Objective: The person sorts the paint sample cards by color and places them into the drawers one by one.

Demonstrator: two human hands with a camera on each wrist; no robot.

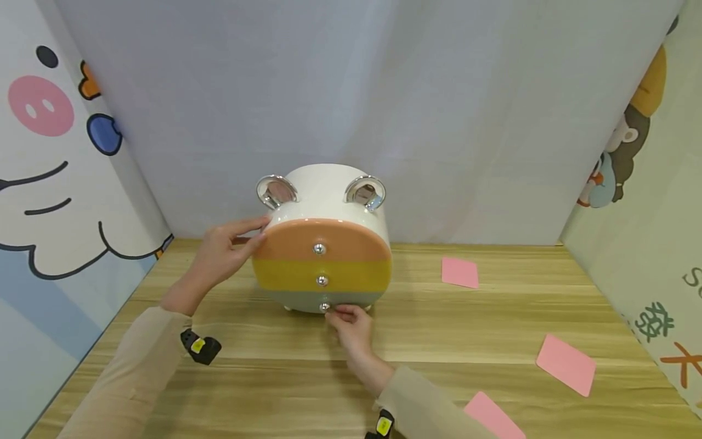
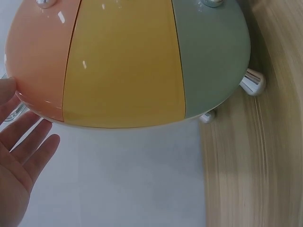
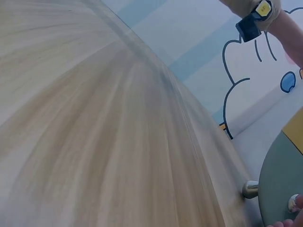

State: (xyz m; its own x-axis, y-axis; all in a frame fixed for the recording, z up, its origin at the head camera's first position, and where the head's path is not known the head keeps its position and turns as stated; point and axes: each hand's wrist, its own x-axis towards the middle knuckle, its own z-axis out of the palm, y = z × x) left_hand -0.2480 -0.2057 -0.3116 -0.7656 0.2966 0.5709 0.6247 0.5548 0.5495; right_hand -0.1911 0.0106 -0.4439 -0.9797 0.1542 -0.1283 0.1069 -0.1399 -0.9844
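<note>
A small rounded drawer cabinet (image 1: 323, 268) with a white shell, silver ears and orange, yellow and grey-green drawer fronts stands on short feet on the table. All three drawers look closed, each with a silver knob. My left hand (image 1: 219, 253) rests against its upper left edge; in the left wrist view the thumb touches the orange front (image 2: 40, 61) while the fingers spread by the side. With thumb and fingertips, my right hand (image 1: 353, 338) pinches the lowest knob (image 1: 325, 307) on the grey-green drawer. The right wrist view shows only its fingertips beside that knob (image 3: 293, 203).
Pink cards lie on the wood-grain table (image 1: 439, 329) to the right: one card (image 1: 459, 272) towards the back, another card (image 1: 566, 364) further right, and a third card (image 1: 493, 416) near the right sleeve. A pale curtain (image 1: 466, 122) hangs behind; printed panels flank both sides.
</note>
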